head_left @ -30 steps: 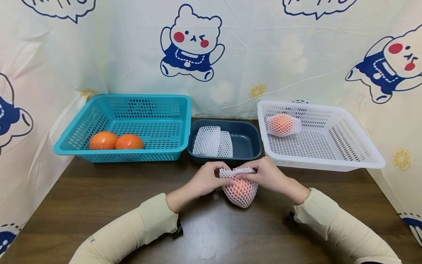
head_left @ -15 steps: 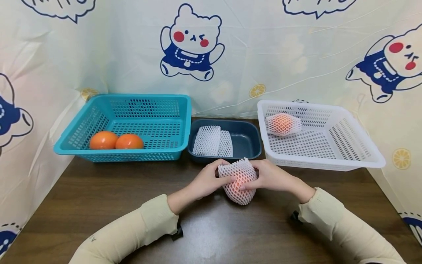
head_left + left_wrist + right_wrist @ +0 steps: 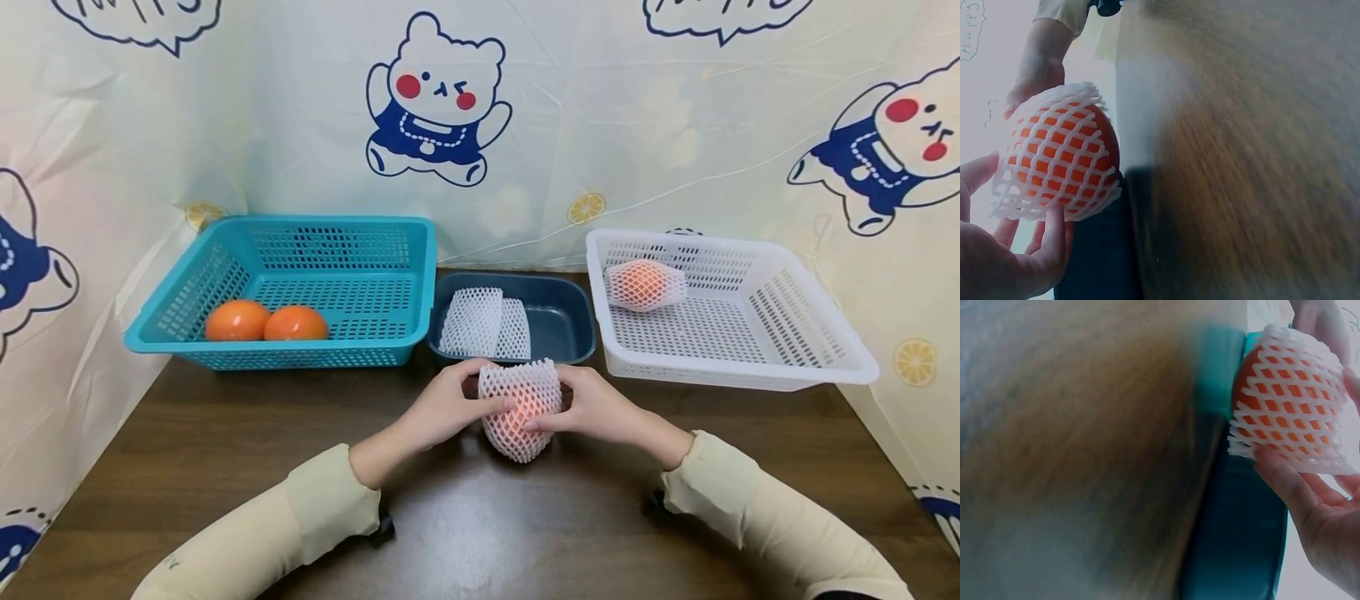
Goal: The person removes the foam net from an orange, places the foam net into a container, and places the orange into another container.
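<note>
Fruit (image 3: 237, 321) in teal basket (image 3: 315, 357); nets (image 3: 471, 323) in tray (image 3: 564, 323); both hands (image 3: 441, 408) (image 3: 602, 407) half-curled round netted fruit (image 3: 519, 435)

The left hand (image 3: 1016, 262) reaches in from the lower left, its fingers spread about a white foam net (image 3: 1063, 159), one fingertip pressing its lower edge. An orange round fruit (image 3: 1109, 142) sits inside, showing through the diamond gaps and bare along its right side. The right hand (image 3: 1038, 75) comes down from a pale sleeve (image 3: 1063, 11) to the net's upper left, partly hidden by it. A dark blue object (image 3: 1097, 256) shows below the fruit; the brown wood-grain desk (image 3: 1241, 156), blurred, fills the right.
</note>
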Demonstrator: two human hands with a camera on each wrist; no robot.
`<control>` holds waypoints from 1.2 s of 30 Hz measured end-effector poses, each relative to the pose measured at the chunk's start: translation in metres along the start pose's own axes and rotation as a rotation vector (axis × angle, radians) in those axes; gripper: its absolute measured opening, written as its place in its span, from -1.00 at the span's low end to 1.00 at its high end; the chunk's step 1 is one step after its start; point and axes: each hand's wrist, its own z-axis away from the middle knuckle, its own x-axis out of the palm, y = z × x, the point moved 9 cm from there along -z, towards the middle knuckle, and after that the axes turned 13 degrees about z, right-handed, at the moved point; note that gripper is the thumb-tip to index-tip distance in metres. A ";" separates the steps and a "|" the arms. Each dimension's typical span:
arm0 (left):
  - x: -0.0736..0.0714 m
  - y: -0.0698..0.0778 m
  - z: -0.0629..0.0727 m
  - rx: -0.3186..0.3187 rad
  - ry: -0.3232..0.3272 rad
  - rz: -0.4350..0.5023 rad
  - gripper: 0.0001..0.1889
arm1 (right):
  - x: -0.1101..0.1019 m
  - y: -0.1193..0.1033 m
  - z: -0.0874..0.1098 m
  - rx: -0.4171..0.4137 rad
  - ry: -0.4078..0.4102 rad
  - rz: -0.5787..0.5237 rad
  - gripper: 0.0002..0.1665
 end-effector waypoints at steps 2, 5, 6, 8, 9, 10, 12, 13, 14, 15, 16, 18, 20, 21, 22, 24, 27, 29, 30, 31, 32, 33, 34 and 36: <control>-0.002 -0.002 0.001 -0.008 -0.001 -0.017 -0.56 | 0.003 0.000 0.000 -0.005 0.002 -0.005 -0.45; -0.004 -0.004 0.003 -0.012 -0.009 -0.040 -0.53 | 0.009 0.001 0.000 -0.015 -0.011 -0.022 -0.41; -0.004 -0.004 0.004 -0.010 -0.015 -0.044 -0.52 | 0.011 0.001 -0.001 -0.020 -0.018 -0.028 -0.40; -0.005 -0.004 0.005 -0.006 -0.023 -0.054 -0.51 | 0.014 0.001 -0.002 -0.033 -0.032 -0.033 -0.38; -0.005 -0.004 0.005 -0.003 -0.028 -0.055 -0.51 | 0.015 0.001 -0.002 -0.037 -0.039 -0.037 -0.38; -0.005 -0.004 0.006 -0.002 -0.033 -0.054 -0.50 | 0.016 0.001 -0.003 -0.039 -0.046 -0.038 -0.37; -0.005 -0.004 0.007 0.006 -0.044 -0.057 -0.49 | 0.017 0.002 -0.003 -0.047 -0.054 -0.029 -0.37; -0.005 -0.004 0.008 0.007 -0.048 -0.056 -0.48 | 0.018 0.002 -0.003 -0.049 -0.057 -0.024 -0.37; -0.005 -0.004 0.008 0.005 -0.050 -0.057 -0.48 | 0.018 0.002 -0.003 -0.048 -0.062 -0.027 -0.36; -0.005 -0.005 0.009 0.002 -0.054 -0.056 -0.47 | 0.017 0.002 -0.003 -0.050 -0.065 -0.028 -0.36; -0.004 -0.005 0.009 0.000 -0.058 -0.058 -0.47 | 0.017 0.002 -0.002 -0.052 -0.067 -0.031 -0.35; -0.004 -0.007 0.011 -0.007 -0.060 -0.068 -0.47 | 0.015 0.001 -0.001 -0.053 -0.070 -0.049 -0.36; -0.003 -0.009 0.012 -0.023 -0.056 -0.075 -0.47 | 0.014 0.000 0.001 -0.056 -0.067 -0.062 -0.40; -0.003 -0.010 0.013 -0.029 -0.054 -0.075 -0.46 | 0.014 0.000 0.002 -0.057 -0.068 -0.072 -0.43; -0.003 -0.011 0.015 -0.036 -0.050 -0.080 -0.46 | 0.014 -0.001 0.003 -0.056 -0.069 -0.078 -0.47; -0.003 -0.013 0.017 -0.046 -0.046 -0.082 -0.45 | 0.014 -0.001 0.005 -0.052 -0.075 -0.071 -0.55; -0.004 -0.015 0.020 -0.040 -0.042 -0.098 -0.46 | 0.016 -0.001 0.006 -0.038 -0.084 -0.066 -0.69; -0.004 -0.014 0.020 -0.016 -0.038 -0.111 -0.51 | 0.014 -0.002 0.006 -0.035 -0.077 -0.065 -0.77; -0.005 -0.013 0.019 -0.001 -0.034 -0.121 -0.54 | 0.011 -0.002 0.005 -0.039 -0.065 -0.066 -0.80; -0.005 -0.012 0.018 0.014 -0.030 -0.127 -0.56 | 0.008 -0.003 0.005 -0.040 -0.052 -0.065 -0.82; -0.005 -0.011 0.017 0.028 -0.025 -0.130 -0.58 | 0.005 -0.004 0.005 -0.043 -0.038 -0.062 -0.84; -0.005 -0.009 0.016 0.038 -0.021 -0.128 -0.60 | 0.002 -0.006 0.004 -0.048 -0.022 -0.057 -0.83; -0.005 -0.007 0.015 0.047 -0.019 -0.125 -0.62 | -0.001 -0.007 0.004 -0.054 -0.009 -0.052 -0.81; -0.003 -0.005 0.012 0.051 -0.017 -0.126 -0.65 | -0.006 -0.010 0.005 -0.071 0.018 -0.023 -0.77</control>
